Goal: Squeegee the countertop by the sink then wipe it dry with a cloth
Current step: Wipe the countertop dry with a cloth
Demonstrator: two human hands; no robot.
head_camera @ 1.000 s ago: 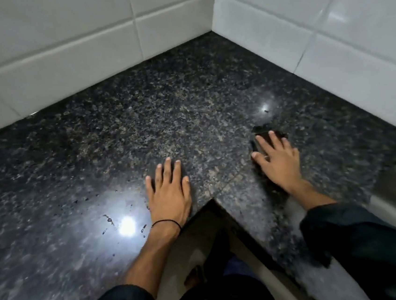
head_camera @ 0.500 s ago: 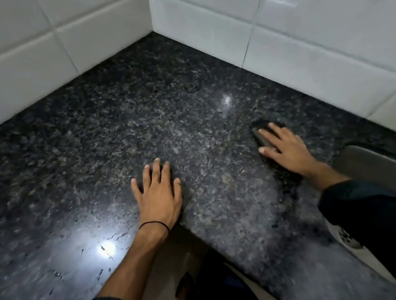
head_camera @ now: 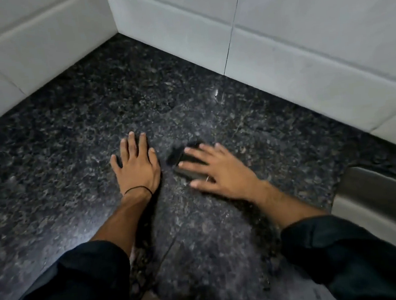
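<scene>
Sliding leftward now, the right hand (head_camera: 221, 169) presses a dark folded cloth (head_camera: 183, 162) flat under spread fingers, just beside the left hand (head_camera: 136, 166), splayed wide on the speckled black granite countertop (head_camera: 92, 126).

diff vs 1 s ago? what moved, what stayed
The right hand slid the dark cloth leftward across the countertop, away from the sink, closing most of the gap to the left hand. Nothing was picked up or let go. The left hand stayed flat on the stone, fingers spread. The camera also shifted.
</scene>
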